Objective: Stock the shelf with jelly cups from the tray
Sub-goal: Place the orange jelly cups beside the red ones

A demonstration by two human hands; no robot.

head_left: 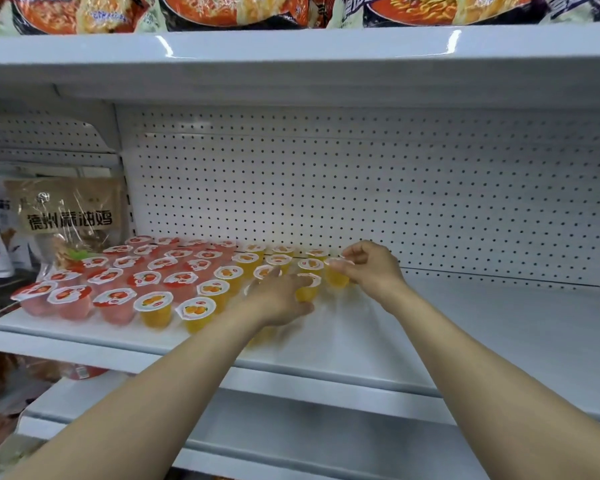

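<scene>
Rows of jelly cups stand on the white middle shelf (465, 327): several red ones (115, 304) on the left, several orange ones (155, 308) to their right. My right hand (371, 268) pinches the lid rim of an orange cup (336, 277) at the right end of the rows. My left hand (278, 297) reaches in beside it, fingers curled round another orange cup (307, 289), partly blurred. No tray is in view.
A brown packaged chicken bag (66, 216) leans at the shelf's left end. Noodle packs (222, 8) fill the shelf above. A pegboard back wall (361, 188) closes the rear. A lower white shelf (291, 434) juts out below my arms.
</scene>
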